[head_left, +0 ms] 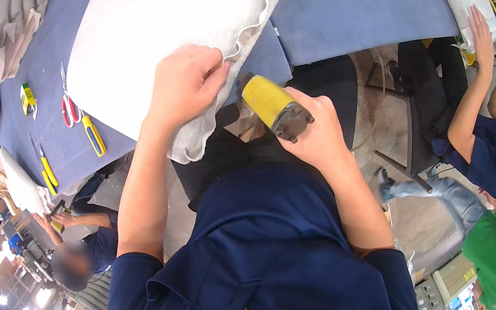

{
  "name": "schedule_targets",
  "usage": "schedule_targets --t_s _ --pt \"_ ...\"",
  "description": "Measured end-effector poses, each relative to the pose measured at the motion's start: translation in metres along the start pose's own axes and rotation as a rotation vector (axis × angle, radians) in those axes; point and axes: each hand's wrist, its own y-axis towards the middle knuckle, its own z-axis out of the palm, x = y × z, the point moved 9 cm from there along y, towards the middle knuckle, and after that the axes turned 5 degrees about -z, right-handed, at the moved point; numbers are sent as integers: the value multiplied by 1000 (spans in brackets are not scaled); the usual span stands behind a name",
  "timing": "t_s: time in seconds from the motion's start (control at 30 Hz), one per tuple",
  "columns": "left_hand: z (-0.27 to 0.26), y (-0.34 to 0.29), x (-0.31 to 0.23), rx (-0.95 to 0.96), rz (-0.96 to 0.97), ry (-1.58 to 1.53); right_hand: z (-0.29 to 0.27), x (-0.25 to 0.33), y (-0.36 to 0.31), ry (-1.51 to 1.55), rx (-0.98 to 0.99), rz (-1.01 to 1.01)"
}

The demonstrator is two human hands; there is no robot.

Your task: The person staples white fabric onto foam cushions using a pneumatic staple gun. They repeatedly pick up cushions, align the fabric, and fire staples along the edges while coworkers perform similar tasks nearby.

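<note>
A large white padded panel with a light fabric border lies on the blue-grey worktable in front of me. My left hand is closed on the fabric edge at the panel's right side, thumb along the border. A thin white cord or seam runs along that edge. My right hand is wrapped round a yellow and black staple gun. Its nose points left toward the fabric edge, close beside my left hand. Whether the nose touches the fabric, I cannot tell.
Left of the panel lie red-handled scissors, a yellow-handled screwdriver, another yellow-handled tool and a small yellow-green box. Grey padded pieces are stacked far left. Co-workers stand at right and lower left.
</note>
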Motion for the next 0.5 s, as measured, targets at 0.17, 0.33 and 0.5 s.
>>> schedule_targets --t_s 0.17,0.33,0.5 --pt "0 -1 0 -38 9 -6 12 1 25 164 140 60" --pt "0 -1 -1 -52 22 7 4 9 31 108 102 5" --pt "2 -1 -2 -50 38 9 12 -1 33 140 201 74"
